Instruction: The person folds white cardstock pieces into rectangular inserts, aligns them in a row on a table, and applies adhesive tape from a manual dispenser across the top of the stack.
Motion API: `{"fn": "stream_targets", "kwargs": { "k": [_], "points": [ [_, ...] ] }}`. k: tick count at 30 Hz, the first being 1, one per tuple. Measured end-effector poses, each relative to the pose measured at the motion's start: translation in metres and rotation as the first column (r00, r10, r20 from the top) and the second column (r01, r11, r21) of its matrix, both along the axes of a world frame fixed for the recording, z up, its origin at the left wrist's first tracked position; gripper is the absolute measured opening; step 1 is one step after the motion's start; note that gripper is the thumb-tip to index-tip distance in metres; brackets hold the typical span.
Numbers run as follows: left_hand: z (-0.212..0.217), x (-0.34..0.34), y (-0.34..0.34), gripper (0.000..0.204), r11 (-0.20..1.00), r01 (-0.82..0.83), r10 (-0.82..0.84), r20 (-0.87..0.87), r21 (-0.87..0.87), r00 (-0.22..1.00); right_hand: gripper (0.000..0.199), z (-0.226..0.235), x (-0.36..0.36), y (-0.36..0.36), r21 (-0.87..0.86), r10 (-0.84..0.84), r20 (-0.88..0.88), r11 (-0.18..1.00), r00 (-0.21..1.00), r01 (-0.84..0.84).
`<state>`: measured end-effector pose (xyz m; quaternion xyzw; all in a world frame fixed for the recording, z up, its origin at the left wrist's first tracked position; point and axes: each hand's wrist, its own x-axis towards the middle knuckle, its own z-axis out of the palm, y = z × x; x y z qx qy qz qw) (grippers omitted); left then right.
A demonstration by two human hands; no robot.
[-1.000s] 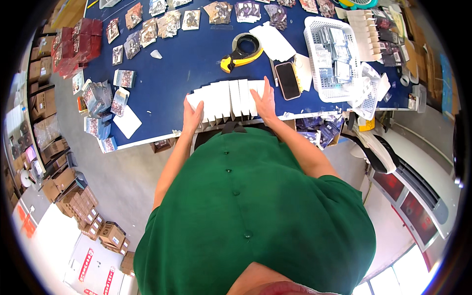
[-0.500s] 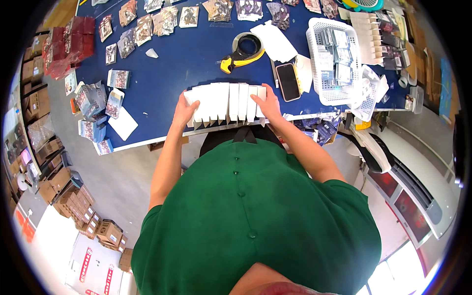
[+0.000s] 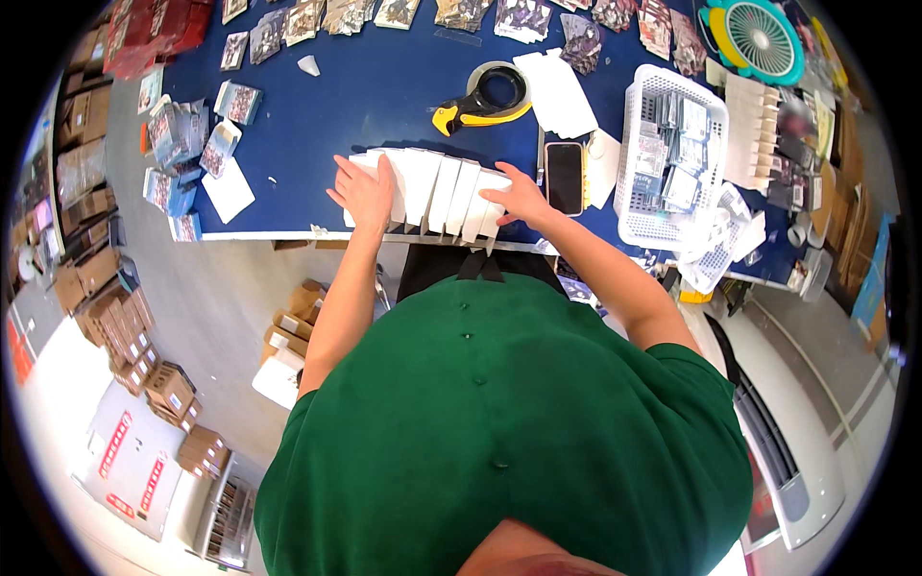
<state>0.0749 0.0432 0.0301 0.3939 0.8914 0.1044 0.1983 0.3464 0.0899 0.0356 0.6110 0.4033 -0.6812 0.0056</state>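
A row of white flat card boxes (image 3: 423, 187) leans in an overlapping fan along the front edge of the blue table (image 3: 317, 115). My left hand (image 3: 368, 192) lies over the row's left end, fingers spread and stretched out. At the right end, my right hand (image 3: 523, 199) rests against the last boxes with its fingers apart. Neither hand is closed round a box. Beyond the row lies a yellow and black tape dispenser (image 3: 480, 104), and a phone (image 3: 564, 178) with a dark screen lies just right of my right hand.
A white plastic basket (image 3: 626, 182) holding small packs stands to the right. Stacks of picture cards (image 3: 523, 21) line the far side, near a teal fan (image 3: 765, 43). On the left are small printed boxes (image 3: 178, 134) and a white sheet (image 3: 229, 192).
My left hand has opened from its grip on the row's left end and now lies spread over it. The right hand's fingers have loosened, and the boxes lean more. The view has shifted.
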Motion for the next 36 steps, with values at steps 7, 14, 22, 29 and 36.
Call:
{"fn": "stream_targets", "kwargs": {
  "k": [7, 14, 22, 29, 36],
  "points": [
    [-0.025, 0.028, -0.004, 0.093, 0.988, -0.019, 0.075, -0.376, 0.15, 0.924, 0.098, 0.016, 0.001, 0.005, 0.184, 0.226, 0.197, 0.947, 0.954, -0.262],
    [-0.024, 0.029, -0.003, 0.095, 0.985, -0.015, 0.074, -0.342, 0.173, 0.937, 0.096, 0.024, 0.026, -0.009, 0.404, 0.186, 0.232, 0.875, 0.955, -0.268],
    [-0.016, 0.026, -0.007, 0.095, 0.991, -0.061, 0.086, -0.22, 0.121, 0.972, 0.074, 0.032, 0.084, -0.03, 0.692, -0.062, 0.577, 0.567, 0.814, -0.447],
    [-0.013, 0.018, -0.005, 0.097, 0.992, -0.061, 0.077, -0.138, 0.112, 0.987, 0.093, 0.001, 0.076, -0.034, 0.461, -0.033, 0.789, 0.691, 0.613, -0.557],
    [-0.016, 0.015, -0.006, 0.098, 0.99, -0.064, 0.08, -0.129, 0.128, 0.988, 0.094, -0.006, 0.064, -0.025, 0.397, -0.048, 0.82, 0.767, 0.571, -0.505]
  ]
}}
